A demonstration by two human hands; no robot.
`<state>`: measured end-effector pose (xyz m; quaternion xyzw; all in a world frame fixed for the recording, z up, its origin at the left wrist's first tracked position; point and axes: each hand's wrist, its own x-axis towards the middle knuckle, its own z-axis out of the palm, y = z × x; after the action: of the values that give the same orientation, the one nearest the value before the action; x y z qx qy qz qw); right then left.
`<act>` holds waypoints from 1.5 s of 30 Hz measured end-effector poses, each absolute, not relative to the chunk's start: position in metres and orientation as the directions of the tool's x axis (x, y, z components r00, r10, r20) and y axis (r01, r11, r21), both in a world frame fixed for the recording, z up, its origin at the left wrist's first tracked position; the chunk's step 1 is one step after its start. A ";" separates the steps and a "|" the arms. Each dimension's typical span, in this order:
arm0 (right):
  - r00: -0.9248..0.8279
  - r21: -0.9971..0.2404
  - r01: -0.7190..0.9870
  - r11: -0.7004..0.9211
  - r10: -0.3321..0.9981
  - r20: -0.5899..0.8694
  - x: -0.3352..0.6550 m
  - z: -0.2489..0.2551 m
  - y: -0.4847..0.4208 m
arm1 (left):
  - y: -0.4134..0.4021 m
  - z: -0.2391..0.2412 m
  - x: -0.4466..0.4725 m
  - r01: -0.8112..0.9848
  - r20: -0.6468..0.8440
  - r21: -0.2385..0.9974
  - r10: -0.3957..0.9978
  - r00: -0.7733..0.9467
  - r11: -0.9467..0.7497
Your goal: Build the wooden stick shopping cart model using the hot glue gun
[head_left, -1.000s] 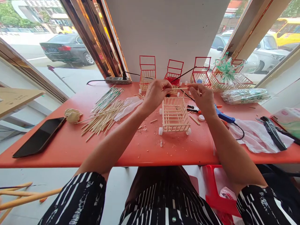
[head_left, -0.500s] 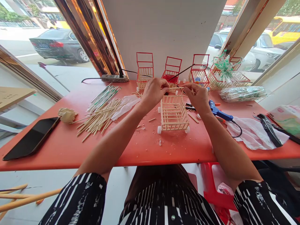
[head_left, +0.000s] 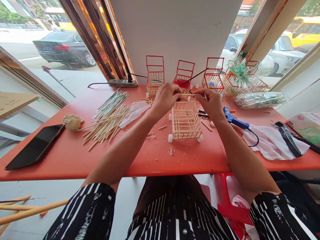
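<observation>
A small cart of pale wooden sticks (head_left: 185,124) with white wheels stands on the red table below my hands. Both hands are at its far end, fingers closed. My left hand (head_left: 167,95) pinches one end of a thin wooden stick (head_left: 187,94); my right hand (head_left: 212,101) grips the other end. The stick lies roughly level above the cart's far rim. Another short stick end (head_left: 206,97) pokes up by my right fingers. Whether the stick touches the cart's frame I cannot tell.
Left lie loose wooden sticks (head_left: 106,128), wrapped sticks (head_left: 112,104) and a phone (head_left: 35,145). Right are a blue glue gun (head_left: 235,120), black pliers (head_left: 287,138) and a plastic-wrapped bundle (head_left: 260,100). Several red-trimmed carts (head_left: 155,78) line the wall near a power strip (head_left: 122,83).
My hands and the stick stay almost in place. The whole view has shifted very slightly; the cart stands where it was.
</observation>
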<state>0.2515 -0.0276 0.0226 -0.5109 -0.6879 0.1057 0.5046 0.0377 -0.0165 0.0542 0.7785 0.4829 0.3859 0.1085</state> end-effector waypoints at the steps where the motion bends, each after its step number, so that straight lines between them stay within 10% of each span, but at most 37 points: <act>1: 0.031 -0.663 0.593 0.456 0.810 0.585 0.251 0.023 -0.028 | -0.017 0.054 0.038 0.668 0.492 0.547 0.839 0.231 -0.504; 21: 0.022 -0.665 0.595 0.452 0.818 0.575 0.253 0.023 -0.022 | 0.003 0.043 -0.005 0.233 0.253 0.927 0.948 0.192 -0.295; 45: 0.028 -0.648 0.614 0.450 0.808 0.588 0.254 0.017 -0.018 | 0.000 0.038 -0.004 0.172 0.233 0.949 0.954 0.187 -0.265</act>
<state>0.2543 -0.0176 0.0166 -0.5152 -0.6901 0.0972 0.4988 -0.0043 -0.0003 0.0379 0.6455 0.4363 0.4649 0.4206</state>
